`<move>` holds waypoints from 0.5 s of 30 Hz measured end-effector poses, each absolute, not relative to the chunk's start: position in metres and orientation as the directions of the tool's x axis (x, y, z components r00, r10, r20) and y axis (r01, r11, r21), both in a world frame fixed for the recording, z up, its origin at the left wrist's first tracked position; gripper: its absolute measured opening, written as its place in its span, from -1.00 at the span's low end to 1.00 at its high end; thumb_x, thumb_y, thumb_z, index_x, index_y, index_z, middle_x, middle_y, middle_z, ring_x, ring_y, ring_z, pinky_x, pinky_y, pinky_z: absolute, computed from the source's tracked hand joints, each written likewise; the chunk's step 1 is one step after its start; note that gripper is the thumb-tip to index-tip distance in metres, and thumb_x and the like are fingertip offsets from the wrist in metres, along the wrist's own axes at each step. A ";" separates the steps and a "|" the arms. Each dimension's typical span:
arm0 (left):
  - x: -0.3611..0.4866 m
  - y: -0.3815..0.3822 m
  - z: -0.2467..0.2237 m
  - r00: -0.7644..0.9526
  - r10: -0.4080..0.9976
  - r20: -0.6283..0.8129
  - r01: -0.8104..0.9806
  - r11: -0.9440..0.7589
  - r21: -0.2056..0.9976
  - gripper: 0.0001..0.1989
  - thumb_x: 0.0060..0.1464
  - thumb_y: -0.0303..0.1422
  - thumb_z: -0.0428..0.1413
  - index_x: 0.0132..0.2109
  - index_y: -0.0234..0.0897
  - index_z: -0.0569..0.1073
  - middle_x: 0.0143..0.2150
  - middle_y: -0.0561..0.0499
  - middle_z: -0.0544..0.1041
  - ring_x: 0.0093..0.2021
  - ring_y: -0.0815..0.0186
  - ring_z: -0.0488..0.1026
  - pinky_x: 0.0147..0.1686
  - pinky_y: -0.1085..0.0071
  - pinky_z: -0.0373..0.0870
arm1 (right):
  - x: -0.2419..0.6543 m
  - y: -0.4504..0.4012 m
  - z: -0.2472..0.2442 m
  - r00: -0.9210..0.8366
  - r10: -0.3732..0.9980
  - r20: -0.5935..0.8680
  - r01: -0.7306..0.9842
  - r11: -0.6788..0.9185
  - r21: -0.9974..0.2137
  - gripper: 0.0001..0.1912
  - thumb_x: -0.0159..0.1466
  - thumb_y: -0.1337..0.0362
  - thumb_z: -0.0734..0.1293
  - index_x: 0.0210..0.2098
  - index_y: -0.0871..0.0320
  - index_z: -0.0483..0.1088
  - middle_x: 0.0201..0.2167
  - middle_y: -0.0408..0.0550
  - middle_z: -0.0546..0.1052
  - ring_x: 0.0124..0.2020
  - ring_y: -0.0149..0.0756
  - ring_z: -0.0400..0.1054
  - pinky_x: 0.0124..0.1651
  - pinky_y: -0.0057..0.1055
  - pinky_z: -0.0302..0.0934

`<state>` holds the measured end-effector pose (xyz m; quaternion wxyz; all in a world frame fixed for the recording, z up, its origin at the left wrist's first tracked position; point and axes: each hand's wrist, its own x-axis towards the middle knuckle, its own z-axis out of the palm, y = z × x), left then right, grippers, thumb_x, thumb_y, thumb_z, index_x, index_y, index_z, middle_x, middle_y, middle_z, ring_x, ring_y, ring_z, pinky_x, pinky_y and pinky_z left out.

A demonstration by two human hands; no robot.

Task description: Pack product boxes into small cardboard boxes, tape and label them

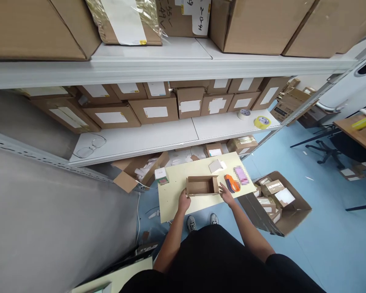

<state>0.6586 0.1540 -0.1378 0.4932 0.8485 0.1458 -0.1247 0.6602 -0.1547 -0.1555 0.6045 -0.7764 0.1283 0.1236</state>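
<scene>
An open cardboard box lies near the front edge of the pale yellow table, its inside showing nothing in it. My left hand grips the box's left front corner, fingers closed around the wall. At the opposite end, my right hand has thumb and fingers on the right side of the box. Just right of that hand sits an orange tape dispenser. A small white box is behind the box, and a white and green carton stands at the table's left end.
Shelves full of cartons rise behind the table, with tape rolls and eyeglasses on one. A large carton of small parcels stands on the floor at right. Left of the table is an open carton with white packing material.
</scene>
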 end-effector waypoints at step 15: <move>0.689 0.142 -0.098 0.943 -0.259 -0.209 -0.043 -0.717 0.696 -0.55 0.19 -0.32 0.16 0.21 -0.20 0.53 0.34 -0.12 0.45 0.49 0.03 0.10 0.48 0.03 -0.01 | 0.700 -0.096 -0.092 0.961 0.210 -0.178 0.001 -0.647 -0.763 -0.51 0.29 0.29 0.30 0.20 0.12 0.49 0.26 0.11 0.48 0.36 -0.01 0.25 0.44 0.02 0.09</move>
